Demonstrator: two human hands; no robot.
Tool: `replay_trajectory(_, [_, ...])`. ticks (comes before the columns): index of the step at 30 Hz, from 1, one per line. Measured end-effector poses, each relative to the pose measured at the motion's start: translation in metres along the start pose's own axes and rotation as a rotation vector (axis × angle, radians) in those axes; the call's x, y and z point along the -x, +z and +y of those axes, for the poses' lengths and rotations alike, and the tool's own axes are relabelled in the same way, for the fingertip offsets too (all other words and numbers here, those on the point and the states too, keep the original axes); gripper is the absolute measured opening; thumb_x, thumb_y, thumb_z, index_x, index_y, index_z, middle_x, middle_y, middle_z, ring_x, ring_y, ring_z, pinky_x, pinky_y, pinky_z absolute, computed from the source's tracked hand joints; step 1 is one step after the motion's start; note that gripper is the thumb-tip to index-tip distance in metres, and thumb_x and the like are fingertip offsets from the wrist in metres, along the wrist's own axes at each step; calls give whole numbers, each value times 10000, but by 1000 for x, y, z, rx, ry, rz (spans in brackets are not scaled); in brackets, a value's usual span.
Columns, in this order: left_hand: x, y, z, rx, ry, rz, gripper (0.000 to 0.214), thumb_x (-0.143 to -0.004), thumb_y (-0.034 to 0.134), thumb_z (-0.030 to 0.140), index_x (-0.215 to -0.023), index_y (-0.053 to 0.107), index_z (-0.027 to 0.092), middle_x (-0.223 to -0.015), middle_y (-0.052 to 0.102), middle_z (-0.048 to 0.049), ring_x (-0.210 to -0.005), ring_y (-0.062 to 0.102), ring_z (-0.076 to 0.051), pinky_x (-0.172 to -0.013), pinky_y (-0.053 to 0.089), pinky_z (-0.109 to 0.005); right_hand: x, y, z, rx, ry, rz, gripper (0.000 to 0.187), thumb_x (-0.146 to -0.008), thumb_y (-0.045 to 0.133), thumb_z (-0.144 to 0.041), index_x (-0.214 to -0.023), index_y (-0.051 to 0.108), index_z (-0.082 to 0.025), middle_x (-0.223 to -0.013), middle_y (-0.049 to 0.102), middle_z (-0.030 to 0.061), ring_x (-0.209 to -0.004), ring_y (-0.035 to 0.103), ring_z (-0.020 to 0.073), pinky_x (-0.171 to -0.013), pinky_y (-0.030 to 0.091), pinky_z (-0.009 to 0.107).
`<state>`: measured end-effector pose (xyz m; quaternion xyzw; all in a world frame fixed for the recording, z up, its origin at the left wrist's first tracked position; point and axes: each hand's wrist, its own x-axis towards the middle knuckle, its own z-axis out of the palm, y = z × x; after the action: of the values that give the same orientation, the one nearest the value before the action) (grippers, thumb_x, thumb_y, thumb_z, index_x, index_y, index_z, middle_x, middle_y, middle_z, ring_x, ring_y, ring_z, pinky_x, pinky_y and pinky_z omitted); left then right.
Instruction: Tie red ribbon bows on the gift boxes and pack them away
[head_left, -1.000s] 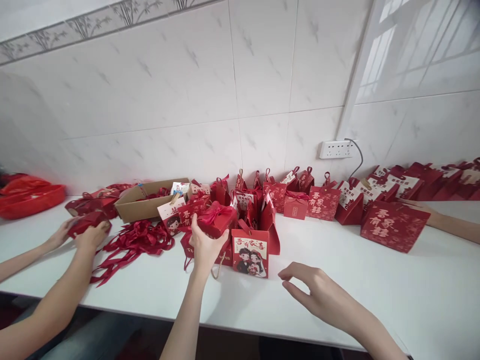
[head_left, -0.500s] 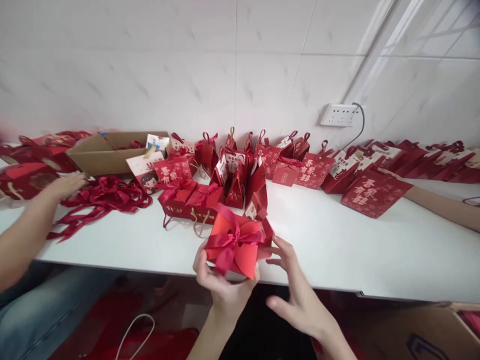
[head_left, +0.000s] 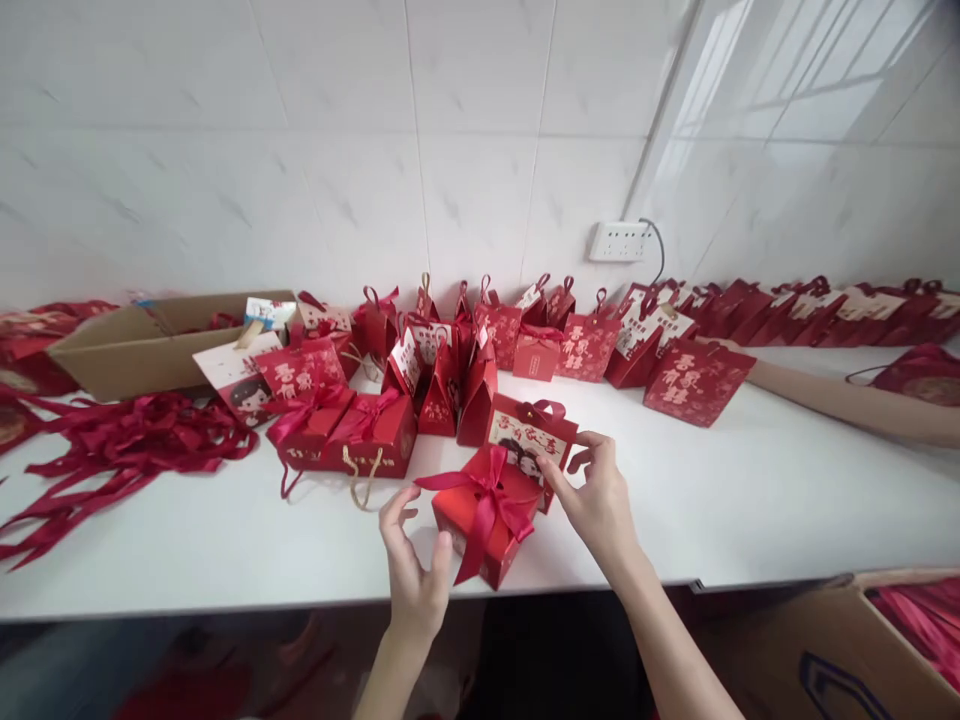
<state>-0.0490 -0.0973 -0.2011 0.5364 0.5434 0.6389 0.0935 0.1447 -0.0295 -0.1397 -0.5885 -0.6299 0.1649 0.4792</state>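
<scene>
A red gift box (head_left: 454, 515) with a crimson ribbon bow (head_left: 491, 500) on its lid rests at the table's front edge. To its left, my left hand (head_left: 416, 575) is open, thumb and fingers apart, and seems just clear of the box. My right hand (head_left: 600, 500) grips the right edge of a small gift bag (head_left: 519, 428), its thumb across the front. That bag has a cream front printed with a cartoon couple and a ribbon handle; it stands upright right behind the box, which hides its lower part.
Two bow-tied boxes (head_left: 386, 455) and several red gift bags (head_left: 442, 385) stand behind. Loose ribbons (head_left: 161, 430) and a cardboard box (head_left: 124, 350) are at left. Another person's arm (head_left: 847, 400) reaches in from the right. A carton (head_left: 787, 640) of red material stands below the table's right end.
The bow-tied box has gone from my left hand onto the table, and that hand has opened. My right hand now holds the cream-fronted bag. The view has turned right; the left person's arm is gone.
</scene>
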Motion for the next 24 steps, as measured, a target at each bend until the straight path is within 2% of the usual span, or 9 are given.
replay_trajectory(2, [-5,-1,-4,-14,-107,-176,588,-831,526,421,-1339,350,182,-1282,470,-162,-1192,469,-295,-946,430,-459,-15,2,2,-10,10,-14,351,-767,578,-448,-933,367,-223,-667,528,-23,-576,565,190,-518,433,296])
replay_trajectory(5, [-5,2,-3,-37,-194,-341,601,-815,553,437,-1337,391,186,-1262,520,-165,-1205,474,-315,-959,436,-486,-35,2,11,-87,-33,-55,273,-782,520,-404,-853,313,-241,-598,489,-59,-458,494,144,-440,378,254])
replay_trajectory(7, [-2,5,1,-75,-193,-315,528,-821,538,452,-1279,463,200,-1253,539,-147,-1216,463,-317,-977,420,-502,-44,-3,16,-130,-68,-41,266,-787,510,-410,-867,323,-238,-612,482,-61,-435,465,124,-425,374,245])
replay_trajectory(10, [-2,10,8,-85,-181,-218,405,-845,485,450,-1164,545,208,-1185,582,-125,-1166,503,-303,-963,426,-486,-56,-17,19,-126,-113,19,333,-780,532,-406,-1009,394,-208,-647,475,-55,-453,477,120,-446,417,254])
replay_trajectory(14, [-6,13,13,-45,-176,-282,336,-865,438,436,-1082,563,214,-1054,633,-97,-1026,580,-275,-857,480,-429,-76,-24,19,-18,-74,140,396,-819,497,-389,-1147,442,-173,-684,518,-22,-480,516,132,-473,449,265])
replay_trajectory(16, [-8,13,13,-60,-162,-322,320,-873,424,431,-1075,563,225,-1029,644,-84,-985,595,-264,-824,492,-410,-86,-12,21,71,-61,108,384,-875,415,-364,-1183,428,-135,-792,586,49,-565,577,163,-529,482,293])
replay_trajectory(18, [-8,10,13,-125,-135,-369,297,-874,430,420,-1051,578,234,-980,660,-72,-921,613,-259,-778,507,-395,-91,8,22,144,-91,-24,340,-900,386,-311,-1176,447,-121,-902,617,104,-667,621,187,-615,507,319])
replay_trajectory(22, [-8,7,9,-278,-23,-485,257,-867,456,374,-1009,610,225,-911,677,-69,-848,628,-255,-723,525,-378,-89,52,22,211,-148,-247,285,-801,596,-218,-1072,558,-139,-968,630,118,-786,655,231,-728,505,349])
replay_trajectory(24, [-9,7,9,-313,0,-504,263,-873,446,364,-1012,609,211,-915,673,-77,-854,625,-254,-726,526,-380,-91,65,21,239,-136,-297,300,-806,585,-171,-1095,559,-95,-1011,620,164,-812,662,254,-722,503,360])
